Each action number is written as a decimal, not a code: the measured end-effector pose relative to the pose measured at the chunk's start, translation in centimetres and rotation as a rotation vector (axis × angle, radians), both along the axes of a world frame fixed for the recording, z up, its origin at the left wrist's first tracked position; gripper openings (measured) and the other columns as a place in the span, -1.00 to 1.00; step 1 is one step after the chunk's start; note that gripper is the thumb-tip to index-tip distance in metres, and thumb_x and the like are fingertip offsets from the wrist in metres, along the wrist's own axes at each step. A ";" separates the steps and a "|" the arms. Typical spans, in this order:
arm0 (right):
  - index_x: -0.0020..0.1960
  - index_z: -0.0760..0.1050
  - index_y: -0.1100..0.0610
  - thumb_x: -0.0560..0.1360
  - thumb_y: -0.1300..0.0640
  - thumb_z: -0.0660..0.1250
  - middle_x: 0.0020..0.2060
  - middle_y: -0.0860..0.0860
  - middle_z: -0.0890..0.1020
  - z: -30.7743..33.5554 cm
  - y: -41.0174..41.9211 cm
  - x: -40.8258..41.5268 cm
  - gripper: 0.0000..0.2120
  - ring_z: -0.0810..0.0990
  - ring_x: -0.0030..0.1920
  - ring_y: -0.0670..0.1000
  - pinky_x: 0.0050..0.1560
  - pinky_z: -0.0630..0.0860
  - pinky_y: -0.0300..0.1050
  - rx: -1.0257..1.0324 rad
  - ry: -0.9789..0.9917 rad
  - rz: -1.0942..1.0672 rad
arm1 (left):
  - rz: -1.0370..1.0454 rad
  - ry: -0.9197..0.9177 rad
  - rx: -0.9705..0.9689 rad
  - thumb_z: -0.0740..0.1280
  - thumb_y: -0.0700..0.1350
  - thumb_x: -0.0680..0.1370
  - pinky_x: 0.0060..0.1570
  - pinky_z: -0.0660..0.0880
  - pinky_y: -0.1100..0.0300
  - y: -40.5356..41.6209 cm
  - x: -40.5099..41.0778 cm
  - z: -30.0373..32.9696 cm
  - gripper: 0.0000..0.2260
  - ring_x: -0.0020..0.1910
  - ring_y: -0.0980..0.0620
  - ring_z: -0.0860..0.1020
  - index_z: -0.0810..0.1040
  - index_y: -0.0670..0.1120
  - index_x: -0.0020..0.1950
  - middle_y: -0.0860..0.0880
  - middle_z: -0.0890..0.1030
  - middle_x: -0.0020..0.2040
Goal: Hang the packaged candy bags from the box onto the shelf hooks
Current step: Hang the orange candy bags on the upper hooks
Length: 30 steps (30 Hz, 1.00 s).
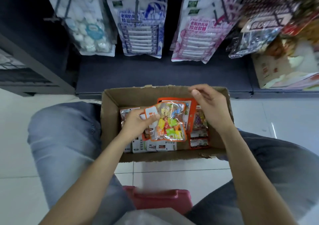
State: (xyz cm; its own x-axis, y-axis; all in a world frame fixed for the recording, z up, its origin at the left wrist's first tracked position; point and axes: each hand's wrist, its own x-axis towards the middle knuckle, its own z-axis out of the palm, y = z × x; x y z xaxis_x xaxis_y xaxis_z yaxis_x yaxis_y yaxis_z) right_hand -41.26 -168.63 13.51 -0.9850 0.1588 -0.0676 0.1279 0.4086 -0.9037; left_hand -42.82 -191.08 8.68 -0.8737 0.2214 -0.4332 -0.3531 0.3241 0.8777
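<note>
Left hand (138, 121) grips candy bag (168, 123) above box (110, 121). Right hand (209, 107) beside it, fingers loosely curled, seemingly holding nothing.

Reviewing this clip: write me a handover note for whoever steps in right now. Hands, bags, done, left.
Left hand: grips an orange-edged candy bag above the cardboard box.
Right hand: over the box's right side, fingers loosely curled, holding nothing.
More bags lie in the box, on the floor between the knees.
Shelf hooks ahead already carry white, blue and pink bags; who hung them is unknown.
Left: hang the held bag, then the rest.
</note>
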 end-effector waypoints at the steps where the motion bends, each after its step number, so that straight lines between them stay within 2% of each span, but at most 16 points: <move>1: 0.16 0.51 0.03 0.57 0.12 0.26 0.01 -0.17 0.61 0.4 -0.2 0.3 -0.82 0.58 0.01 -0.29 0.00 0.51 -0.43 0.022 -0.014 -0.018 | 0.036 -0.010 0.019 0.45 -0.13 0.46 -0.01 0.55 -0.07 0.2 0.1 0.2 -0.89 -0.09 -0.19 0.64 0.64 -0.16 -0.12 -0.18 0.69 -0.13; 3: 0.31 0.42 0.00 0.55 0.11 0.30 0.06 -0.20 0.56 0.7 -0.4 0.8 -0.67 0.52 0.01 -0.38 0.01 0.49 -0.47 0.068 -0.053 -0.025 | 0.097 -0.034 0.059 0.46 -0.13 0.45 0.01 0.55 -0.04 0.5 0.0 0.7 -0.92 -0.12 -0.08 0.66 0.64 -0.12 -0.15 -0.07 0.69 -0.17; 5: 0.42 0.26 -0.06 0.52 0.11 0.36 0.01 -0.27 0.52 0.6 -0.9 1.3 -0.48 0.53 -0.06 -0.43 -0.08 0.50 -0.49 0.033 -0.145 0.028 | 0.118 -0.039 0.094 0.46 -0.13 0.45 -0.02 0.56 0.01 0.7 -0.1 1.3 -0.97 -0.16 0.01 0.66 0.64 -0.07 -0.16 0.03 0.69 -0.23; 7: 0.45 0.18 -0.07 0.49 0.13 0.39 -0.07 -0.29 0.52 0.4 -1.3 1.6 -0.37 0.57 -0.12 -0.38 -0.11 0.55 -0.39 -0.042 -0.211 0.007 | 0.116 -0.023 0.113 0.45 -0.15 0.45 -0.01 0.55 0.00 0.7 0.0 1.8 -0.96 -0.13 -0.05 0.66 0.64 -0.06 -0.11 0.02 0.69 -0.22; 9: 0.36 0.35 0.03 0.47 0.13 0.42 -0.09 -0.23 0.57 0.3 -1.3 1.6 -0.50 0.60 -0.13 -0.30 -0.02 0.60 -0.25 -0.021 -0.194 -0.070 | 0.106 -0.004 0.131 0.43 -0.15 0.47 0.00 0.55 -0.04 0.6 -0.1 2.1 -0.96 -0.08 -0.11 0.66 0.64 -0.07 -0.10 -0.04 0.70 -0.17; 11: 0.12 0.52 0.08 0.47 0.15 0.43 -0.07 -0.11 0.65 0.3 -0.8 1.5 -0.76 0.62 -0.12 -0.25 -0.03 0.62 -0.15 0.010 -0.123 -0.167 | 0.110 -0.005 0.144 0.40 -0.14 0.50 -0.03 0.56 0.00 0.2 -0.1 2.3 -0.96 -0.10 -0.04 0.67 0.64 -0.02 -0.13 0.00 0.70 -0.17; 13: 0.00 0.52 0.03 0.48 0.17 0.42 -0.07 -0.07 0.66 0.7 -0.1 1.5 -0.86 0.67 -0.10 -0.14 -0.10 0.64 -0.10 -0.011 -0.070 -0.303 | 0.155 -0.025 0.166 0.38 -0.13 0.52 -0.10 0.59 0.10 -0.2 -0.2 2.4 -0.95 -0.15 0.03 0.67 0.62 0.01 -0.12 0.06 0.70 -0.21; 15: 0.10 0.46 0.06 0.49 0.20 0.40 -0.08 -0.05 0.66 1.6 0.7 1.6 -0.77 0.68 -0.07 -0.05 -0.13 0.63 -0.08 -0.022 -0.035 -0.377 | 0.230 -0.012 0.146 0.38 -0.13 0.52 -0.21 0.57 0.20 -0.5 -0.5 2.6 -0.94 -0.24 0.14 0.65 0.61 -0.01 -0.14 0.11 0.69 -0.28; 18: 0.39 0.24 -0.03 0.49 0.25 0.39 -0.16 -0.10 0.66 2.9 1.1 2.0 -0.43 0.67 -0.15 -0.07 -0.19 0.60 -0.12 0.060 0.019 -0.311 | 0.274 0.102 -0.033 0.39 -0.09 0.53 -0.15 0.54 0.08 -0.6 -1.4 2.3 -0.90 -0.25 0.08 0.63 0.61 -0.07 -0.17 0.07 0.66 -0.29; 19: 0.40 0.22 -0.08 0.48 0.27 0.39 -0.17 -0.07 0.66 3.3 0.7 2.0 -0.39 0.68 -0.17 -0.06 -0.21 0.61 -0.11 0.067 0.023 -0.268 | 0.248 0.175 -0.107 0.38 -0.07 0.53 -0.15 0.54 0.04 -0.4 -1.6 2.5 -0.89 -0.24 0.02 0.63 0.61 -0.09 -0.14 0.02 0.66 -0.27; 21: 0.29 0.32 -0.08 0.48 0.28 0.39 -0.19 -0.05 0.66 3.8 -0.6 1.7 -0.50 0.67 -0.23 -0.07 -0.25 0.63 -0.08 0.078 0.020 -0.181 | 0.162 0.335 -0.177 0.35 -0.05 0.55 -0.21 0.57 0.02 0.4 -1.8 3.3 -0.84 -0.25 -0.02 0.62 0.58 -0.03 0.11 -0.05 0.65 -0.24; 23: 0.04 0.43 0.03 0.47 0.30 0.38 -0.33 -0.05 0.60 4.3 -1.9 0.9 -0.75 0.59 -0.37 -0.14 -0.34 0.56 -0.21 0.118 0.058 -0.156 | 0.049 0.446 -0.161 0.32 -0.08 0.57 -0.41 0.44 0.28 1.5 -1.8 4.8 -0.53 -0.40 0.12 0.54 0.29 0.15 0.44 -0.01 0.58 -0.34; 25: -0.12 0.47 0.09 0.47 0.30 0.36 -0.39 -0.05 0.55 5.3 -2.5 0.1 -0.86 0.50 -0.42 -0.18 -0.38 0.42 -0.38 0.124 0.086 -0.231 | -0.102 0.561 -0.198 0.30 -0.13 0.57 -0.41 0.34 0.41 2.0 -1.8 5.9 -0.42 -0.37 0.27 0.50 0.13 0.21 0.49 0.12 0.53 -0.31; 27: -0.13 0.52 0.13 0.53 0.27 0.28 -0.28 0.00 0.62 6.5 -2.4 -0.6 -0.90 0.60 -0.30 -0.17 -0.26 0.52 -0.34 -0.053 0.057 -0.301 | -0.209 0.698 -0.238 0.32 -0.19 0.56 -0.16 0.42 0.45 1.9 -2.3 6.7 -0.55 -0.13 0.34 0.51 0.36 0.19 0.37 0.17 0.57 -0.03; 28: -0.10 0.54 0.15 0.56 0.26 0.21 -0.22 0.05 0.66 7.1 -2.4 -1.0 -0.86 0.66 -0.23 -0.12 -0.18 0.59 -0.26 -0.206 0.017 -0.301 | -0.235 0.752 -0.264 0.34 -0.23 0.55 -0.08 0.46 0.35 1.8 -2.7 7.2 -0.66 -0.09 0.28 0.51 0.52 0.09 0.26 0.15 0.55 0.01; 30: -0.06 0.55 0.15 0.59 0.26 0.15 -0.16 0.10 0.68 8.1 -2.3 -1.5 -0.79 0.69 -0.14 -0.03 -0.10 0.63 -0.14 -0.370 -0.046 -0.222 | -0.248 0.798 -0.307 0.37 -0.26 0.51 -0.15 0.47 0.22 1.8 -3.5 8.2 -0.85 -0.21 0.23 0.48 0.66 -0.10 0.03 0.14 0.51 -0.10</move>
State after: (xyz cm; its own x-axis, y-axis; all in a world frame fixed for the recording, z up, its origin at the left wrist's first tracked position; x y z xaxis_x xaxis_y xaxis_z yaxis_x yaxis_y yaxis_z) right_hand -42.78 -170.97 21.59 -0.9243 0.3231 -0.2031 0.2200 0.0164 -0.9754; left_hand -46.33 -189.28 16.86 -0.8831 0.4182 0.2126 0.4377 0.5713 0.6943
